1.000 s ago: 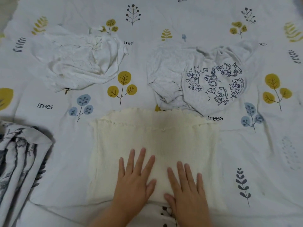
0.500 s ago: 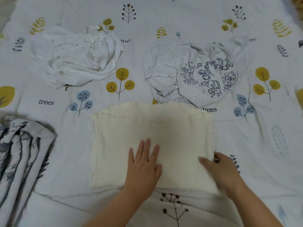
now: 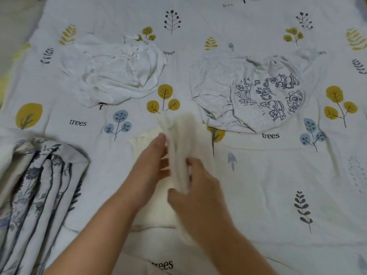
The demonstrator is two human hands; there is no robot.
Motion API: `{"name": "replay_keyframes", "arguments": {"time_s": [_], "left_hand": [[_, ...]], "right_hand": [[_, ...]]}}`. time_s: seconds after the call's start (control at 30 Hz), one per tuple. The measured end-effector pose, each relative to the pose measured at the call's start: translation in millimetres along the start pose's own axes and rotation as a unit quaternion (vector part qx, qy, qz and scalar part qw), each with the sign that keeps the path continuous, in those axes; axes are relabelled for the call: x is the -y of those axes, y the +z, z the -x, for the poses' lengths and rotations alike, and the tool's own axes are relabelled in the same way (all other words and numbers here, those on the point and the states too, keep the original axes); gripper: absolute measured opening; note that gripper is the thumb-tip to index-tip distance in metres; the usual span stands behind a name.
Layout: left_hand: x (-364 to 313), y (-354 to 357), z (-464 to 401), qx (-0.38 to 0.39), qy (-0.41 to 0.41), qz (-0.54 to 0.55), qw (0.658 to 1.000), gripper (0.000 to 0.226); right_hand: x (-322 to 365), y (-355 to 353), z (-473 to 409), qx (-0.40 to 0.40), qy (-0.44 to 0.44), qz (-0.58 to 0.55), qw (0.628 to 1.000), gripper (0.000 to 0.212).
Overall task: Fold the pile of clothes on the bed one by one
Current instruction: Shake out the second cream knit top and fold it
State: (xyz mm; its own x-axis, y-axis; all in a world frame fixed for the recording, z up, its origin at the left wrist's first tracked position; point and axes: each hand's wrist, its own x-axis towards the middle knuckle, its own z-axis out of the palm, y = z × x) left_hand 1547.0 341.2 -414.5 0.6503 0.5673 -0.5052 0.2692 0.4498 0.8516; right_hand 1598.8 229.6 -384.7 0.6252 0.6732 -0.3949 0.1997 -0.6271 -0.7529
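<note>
A cream knit garment (image 3: 183, 135) lies near the middle of the bed, its right half lifted and swung leftward in a blurred fold. My right hand (image 3: 196, 193) grips that lifted edge from the right. My left hand (image 3: 151, 167) has straight fingers against the garment's left part, beside the rising fold. Farther back lie two unfolded pieces: a crumpled white garment (image 3: 117, 72) at the left and a pale grey one with a dark blue cartoon print (image 3: 258, 90) at the right.
The bed sheet (image 3: 278, 185) is white with leaf and tree prints and the word "trees". A bunched quilt with a dark blue floral print (image 3: 35, 195) lies at the left edge. Bare floor shows at the top left corner.
The cream garment lay flat under both palms. My right hand slid to its right edge, took hold and has carried that side up and over to the left; my left hand stayed on the cloth.
</note>
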Motion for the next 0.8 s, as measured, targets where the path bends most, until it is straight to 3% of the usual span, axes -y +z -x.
{"name": "replay_keyframes", "arguments": {"time_s": [0.07,0.13,0.23,0.3,0.37,0.43,0.5,0.57,0.63,0.7,0.8], "left_hand": [[-4,-20,-3,0.014,-0.043,-0.024,0.999,0.039],[2,-34,-8,0.003,-0.1,-0.12,0.988,0.042],[12,-39,-13,-0.006,-0.119,-0.279,0.953,0.045],[14,-43,-16,-0.014,-0.092,-0.249,0.964,0.043],[12,-50,-18,-0.014,-0.06,-0.179,0.982,0.048],[11,-58,-20,-0.018,-0.027,-0.14,0.99,0.051],[16,-62,-21,-0.054,0.008,-0.146,0.988,0.055],[28,-64,-22,-0.175,0.028,-0.283,0.943,0.059],[43,-60,-17,-0.262,0.032,-0.46,0.848,0.064],[61,-51,-9,-0.213,0.053,-0.562,0.798,0.066],[86,-44,3,-0.134,0.051,-0.624,0.768,0.064]], "right_hand": [[5,25,0,0.057,-0.012,0.0,0.998,0.055],[3,39,1,0.126,-0.013,-0.012,0.992,0.046],[-6,43,-1,0.08,-0.057,0.018,0.995,0.034],[-19,35,-8,-0.027,-0.048,0.1,0.994,0.04],[-34,26,-17,-0.086,0.028,0.171,0.981,0.05],[-42,26,-20,-0.036,0.111,0.161,0.98,0.057],[-41,38,-18,0.024,0.127,0.144,0.981,0.062],[-38,56,-16,0.028,0.093,0.194,0.976,0.067],[-39,72,-16,0.002,0.08,0.222,0.972,0.073],[-39,82,-19,-0.035,0.087,0.224,0.97,0.077],[-48,88,-17,-0.068,0.069,0.254,0.962,0.079]]}}
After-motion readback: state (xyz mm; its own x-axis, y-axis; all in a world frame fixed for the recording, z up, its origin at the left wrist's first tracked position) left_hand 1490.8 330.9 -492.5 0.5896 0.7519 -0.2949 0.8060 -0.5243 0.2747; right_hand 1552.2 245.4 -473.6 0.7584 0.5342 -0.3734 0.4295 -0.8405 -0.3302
